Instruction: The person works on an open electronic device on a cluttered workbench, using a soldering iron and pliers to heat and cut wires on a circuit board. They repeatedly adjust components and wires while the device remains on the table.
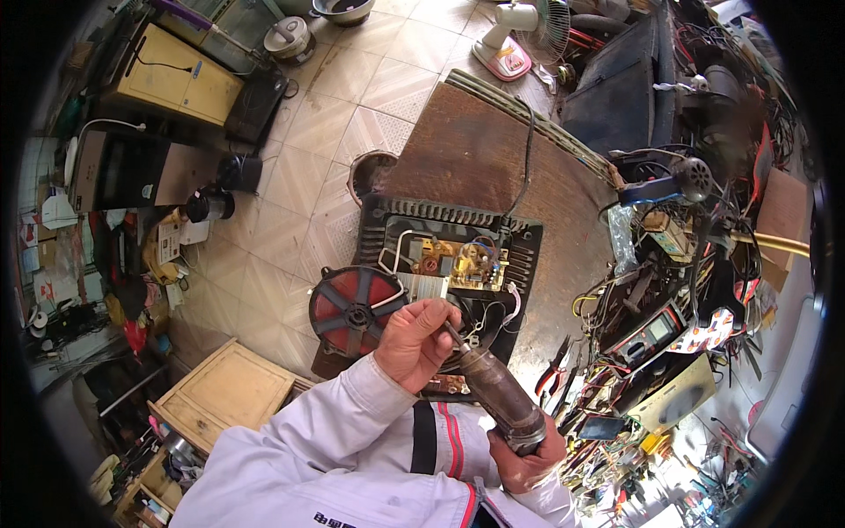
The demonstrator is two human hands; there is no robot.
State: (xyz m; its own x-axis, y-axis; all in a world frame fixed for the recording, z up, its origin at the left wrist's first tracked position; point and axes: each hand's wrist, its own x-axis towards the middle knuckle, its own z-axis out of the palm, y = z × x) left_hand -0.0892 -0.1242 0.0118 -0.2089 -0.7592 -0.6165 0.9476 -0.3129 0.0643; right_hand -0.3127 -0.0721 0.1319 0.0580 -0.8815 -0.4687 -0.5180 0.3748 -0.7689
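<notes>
My right hand (530,459) grips the rear of a worn, dark brown electric screwdriver (500,396), which tilts up and to the left. Thumb and fingers of my left hand (414,343) are pinched together at the tip of its bit (455,335); whatever they hold is too small to make out. Beneath lies an opened induction cooker's black housing (377,220), with a yellowish circuit board (475,266) and loose wires inside. Its round coil (356,304), reddish with black spokes, sits out at the housing's left side, partly behind my left hand.
The housing rests on a brown wooden bench (480,145). Red-handled pliers (552,374), a multimeter (650,337) and a tangle of tools and wires crowd the right side. A black cord (530,150) runs across the bench. At left stands a pale wooden cabinet (227,392).
</notes>
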